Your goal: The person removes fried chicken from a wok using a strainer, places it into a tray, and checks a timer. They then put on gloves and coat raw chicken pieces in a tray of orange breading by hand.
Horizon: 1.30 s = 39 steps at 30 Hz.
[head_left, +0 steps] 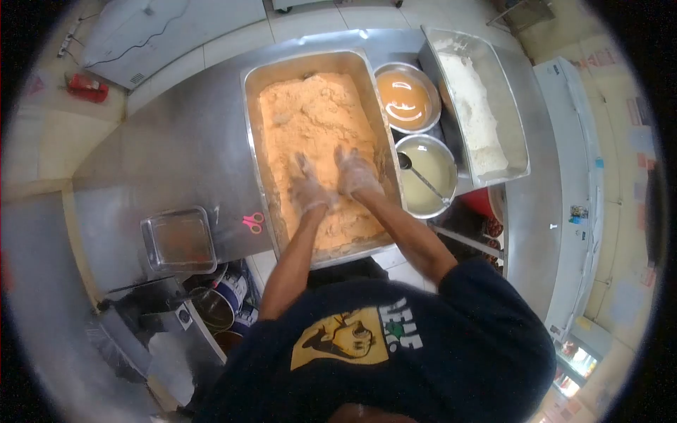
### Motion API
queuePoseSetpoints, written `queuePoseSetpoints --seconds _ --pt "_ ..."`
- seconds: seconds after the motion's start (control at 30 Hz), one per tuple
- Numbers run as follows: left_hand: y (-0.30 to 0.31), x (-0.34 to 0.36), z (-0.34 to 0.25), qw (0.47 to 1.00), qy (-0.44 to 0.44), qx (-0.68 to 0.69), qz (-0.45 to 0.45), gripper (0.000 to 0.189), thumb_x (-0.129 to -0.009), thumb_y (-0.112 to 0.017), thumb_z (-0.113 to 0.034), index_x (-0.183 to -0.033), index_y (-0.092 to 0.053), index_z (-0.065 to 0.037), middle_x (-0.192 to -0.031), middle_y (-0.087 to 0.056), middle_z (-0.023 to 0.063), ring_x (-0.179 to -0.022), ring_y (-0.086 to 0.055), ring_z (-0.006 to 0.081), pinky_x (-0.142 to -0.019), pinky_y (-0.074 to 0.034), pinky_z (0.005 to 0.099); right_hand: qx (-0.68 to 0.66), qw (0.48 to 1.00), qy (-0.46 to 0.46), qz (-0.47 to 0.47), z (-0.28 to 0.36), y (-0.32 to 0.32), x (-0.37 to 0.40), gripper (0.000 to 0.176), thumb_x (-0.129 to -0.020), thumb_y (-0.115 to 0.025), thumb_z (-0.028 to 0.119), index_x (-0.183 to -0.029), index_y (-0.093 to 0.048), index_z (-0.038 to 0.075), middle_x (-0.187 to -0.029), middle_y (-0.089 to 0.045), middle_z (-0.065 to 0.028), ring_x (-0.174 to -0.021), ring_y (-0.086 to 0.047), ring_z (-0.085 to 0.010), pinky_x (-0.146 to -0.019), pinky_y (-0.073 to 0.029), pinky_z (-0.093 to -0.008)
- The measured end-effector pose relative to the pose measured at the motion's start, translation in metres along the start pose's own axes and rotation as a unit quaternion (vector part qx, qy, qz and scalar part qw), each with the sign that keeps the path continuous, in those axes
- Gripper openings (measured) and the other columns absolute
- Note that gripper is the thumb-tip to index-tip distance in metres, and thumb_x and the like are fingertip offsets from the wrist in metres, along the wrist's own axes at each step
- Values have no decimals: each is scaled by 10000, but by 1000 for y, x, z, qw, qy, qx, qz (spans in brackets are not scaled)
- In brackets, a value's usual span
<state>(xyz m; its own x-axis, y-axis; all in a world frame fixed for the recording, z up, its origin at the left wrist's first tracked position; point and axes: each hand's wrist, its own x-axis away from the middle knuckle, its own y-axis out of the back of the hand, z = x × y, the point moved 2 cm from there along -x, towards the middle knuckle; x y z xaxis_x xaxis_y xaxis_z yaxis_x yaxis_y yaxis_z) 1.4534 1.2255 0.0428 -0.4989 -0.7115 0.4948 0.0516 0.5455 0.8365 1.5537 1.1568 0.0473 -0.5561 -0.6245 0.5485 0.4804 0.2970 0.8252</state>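
Note:
A deep metal tray (249, 134) is filled with loose orange breading (317, 106), lumpy toward its far end. Both hands wear clear plastic gloves and rest on the breading around the middle of the tray. My left hand (308, 190) lies with its fingers stretched forward and apart, the tips partly dusted over. Just right of it, my right hand (356, 175) is also open, palm down on the breading, fingers pointing away from me. Neither hand shows anything gripped, though crumbs partly cover the fingertips.
Right of the tray stand a bowl of orange liquid (405, 92) and a bowl of pale batter (427, 190) with a ladle (423, 180). Beyond is a metal pan of white flour (469, 99). Pink scissors (252, 223) and a shallow tray (144, 240) lie to the left.

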Motion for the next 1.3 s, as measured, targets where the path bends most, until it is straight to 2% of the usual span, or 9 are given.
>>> queuePoseSetpoints --seconds 0.17,0.27,0.47,0.57,0.87,0.97,1.1,1.17,1.3 --pt "10 -39 47 954 -44 272 113 1299 -647 -845 -269 -1553 70 -101 -1457 -428 248 -1279 -507 351 -1018 -458 386 -200 976 57 65 -30 -40 -48 849 -797 -714 262 -1513 -270 162 -1439 -403 -256 -1261 -471 -458 -1046 -401 -540" --pt "32 -26 56 952 -147 250 95 1286 -661 -833 -273 -1549 77 -82 -1371 -514 266 -1207 -569 332 -982 -484 386 -247 966 -2 83 -33 11 -5 763 -797 -729 344 -1395 -404 -1 -1398 -460 -263 -1233 -526 -424 -1007 -455 -507" --pt "12 21 17 986 25 -35 158 1367 -639 -856 -369 -1531 129 -51 -1408 -463 290 -1264 -512 369 -1039 -438 384 -8 995 65 -80 5 -31 25 818 -788 -719 328 -1459 -346 45 -1419 -381 -306 -1272 -463 -405 -1066 -384 -494" --pt "-55 -19 38 992 -55 1 -112 1388 -615 -874 -393 -1534 109 -52 -1383 -503 264 -1245 -531 359 -1048 -428 365 100 974 16 -204 11 -52 -4 626 -831 -685 335 -1343 -506 21 -1296 -526 -307 -1134 -600 -348 -905 -525 -441" --pt "29 5 44 960 -23 271 66 1232 -636 -833 -314 -1554 -48 -76 -1564 -258 211 -1353 -418 346 -1089 -395 388 -14 971 73 229 -38 -7 -29 512 -909 -582 247 -1378 -473 74 -1274 -530 -303 -1156 -568 -374 -932 -501 -416" --pt "37 -7 8 998 -46 -33 40 1131 -684 -783 -300 -1562 -101 -95 -1574 -214 232 -1344 -416 405 -1068 -410 433 52 998 -14 -17 7 21 49 910 -857 -677 325 -1554 -127 122 -1399 -433 -295 -1179 -545 -439 -979 -494 -420" --pt "-15 -51 -10 977 -53 -208 -13 1049 -720 -741 -290 -1567 -143 -129 -1573 -170 274 -1307 -445 428 -991 -448 448 84 996 10 30 11 -1 15 860 -868 -640 224 -1542 -133 54 -1423 -371 -355 -1170 -552 -437 -948 -480 -471" --pt "-34 -53 1 963 -73 -257 -41 1035 -727 -736 -301 -1568 -154 -144 -1569 -197 268 -1286 -474 410 -959 -465 432 -45 984 44 -164 -12 -59 -26 787 -820 -698 285 -1482 -340 55 -1313 -488 -358 -1139 -569 -440 -908 -503 -412" --pt "-3 -68 34 998 -57 -9 28 1005 -716 -725 -327 -1551 -205 -120 -1487 -412 185 -1202 -559 363 -951 -485 401 -48 997 65 -6 -26 -66 -67 610 -849 -656 264 -1395 -459 74 -1292 -567 -250 -1125 -611 -332 -916 -513 -393"
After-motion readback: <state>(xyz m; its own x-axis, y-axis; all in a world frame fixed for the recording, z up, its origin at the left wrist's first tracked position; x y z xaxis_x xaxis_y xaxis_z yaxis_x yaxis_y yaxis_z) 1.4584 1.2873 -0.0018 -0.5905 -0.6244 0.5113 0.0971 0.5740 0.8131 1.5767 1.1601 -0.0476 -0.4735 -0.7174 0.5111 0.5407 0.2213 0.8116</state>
